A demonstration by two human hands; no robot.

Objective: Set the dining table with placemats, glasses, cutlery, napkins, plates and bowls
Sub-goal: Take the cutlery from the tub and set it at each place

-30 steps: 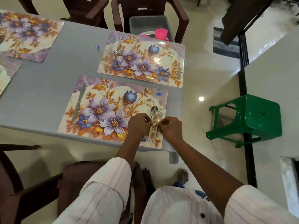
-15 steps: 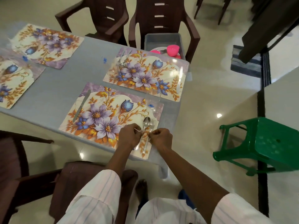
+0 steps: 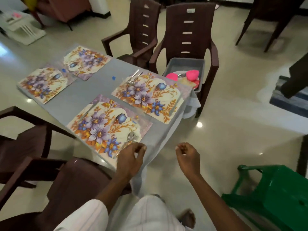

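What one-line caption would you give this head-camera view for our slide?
Left hand and right hand hang empty near a floral placemat bearing spoon and fork; a grey tub holds pink bowls.

no legible text, no labels, no brands; no numbers, no signs
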